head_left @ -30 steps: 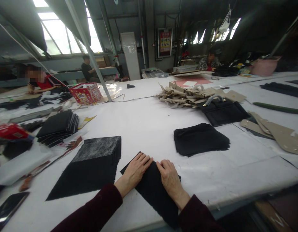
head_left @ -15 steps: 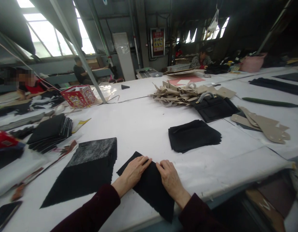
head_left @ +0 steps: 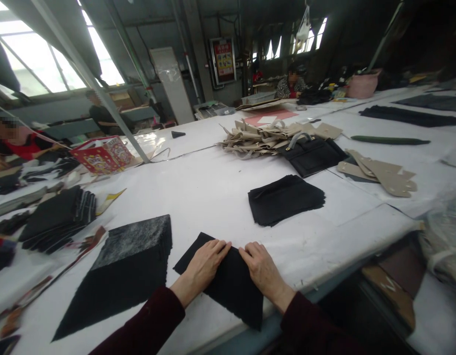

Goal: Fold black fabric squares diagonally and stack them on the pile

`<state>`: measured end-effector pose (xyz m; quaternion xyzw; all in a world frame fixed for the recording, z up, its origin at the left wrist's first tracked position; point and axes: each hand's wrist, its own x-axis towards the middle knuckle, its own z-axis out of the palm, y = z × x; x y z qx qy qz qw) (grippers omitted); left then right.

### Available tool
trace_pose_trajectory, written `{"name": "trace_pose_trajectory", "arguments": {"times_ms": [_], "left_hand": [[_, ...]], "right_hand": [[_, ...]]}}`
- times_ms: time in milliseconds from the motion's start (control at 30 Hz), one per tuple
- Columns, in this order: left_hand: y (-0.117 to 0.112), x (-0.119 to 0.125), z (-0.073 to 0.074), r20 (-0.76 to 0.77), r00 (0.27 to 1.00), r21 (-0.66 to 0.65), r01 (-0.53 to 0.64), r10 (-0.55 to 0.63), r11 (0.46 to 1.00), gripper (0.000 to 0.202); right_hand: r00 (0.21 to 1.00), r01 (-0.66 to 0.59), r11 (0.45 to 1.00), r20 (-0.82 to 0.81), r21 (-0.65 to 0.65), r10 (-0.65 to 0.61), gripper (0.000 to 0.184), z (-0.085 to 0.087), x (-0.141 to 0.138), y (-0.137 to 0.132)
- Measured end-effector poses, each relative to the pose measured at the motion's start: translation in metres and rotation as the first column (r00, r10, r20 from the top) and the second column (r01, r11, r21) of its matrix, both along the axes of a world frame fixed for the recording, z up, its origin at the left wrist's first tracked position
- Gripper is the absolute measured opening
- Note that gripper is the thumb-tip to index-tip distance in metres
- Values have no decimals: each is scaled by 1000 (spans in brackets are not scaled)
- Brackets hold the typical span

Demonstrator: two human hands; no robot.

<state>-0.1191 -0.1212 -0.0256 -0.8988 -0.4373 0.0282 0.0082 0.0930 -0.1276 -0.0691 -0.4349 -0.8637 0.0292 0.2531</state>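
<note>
A black fabric piece (head_left: 231,291) lies at the near edge of the white table (head_left: 213,192). My left hand (head_left: 206,264) rests flat on its upper left part, fingers stretched out together. My right hand (head_left: 263,268) lies flat on its right part, fingers pointing up and left toward the other hand. Both hands press the fabric down and hold nothing. To the left stands a thick stack of black fabric (head_left: 126,268). Up and to the right lies a thinner pile of black pieces (head_left: 285,199).
Farther back are a black handbag (head_left: 312,155), a heap of beige cut parts (head_left: 261,138) and beige strips (head_left: 383,175). Black sheets (head_left: 59,217) and a red box (head_left: 102,155) sit at the left. Other people work at the left and at the far tables.
The view has swung to the right, so the table's right edge and the floor beyond now show. My hands stay flat on the black piece in the same pose.
</note>
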Motion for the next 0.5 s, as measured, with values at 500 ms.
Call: {"name": "trace_pose_trajectory", "arguments": {"times_ms": [500], "left_hand": [[-6,17,1,-30,998,-18,46,-47,999,60]], "right_hand": [[999,-23,1000,34,-9,24,26,2,20,-7]]}}
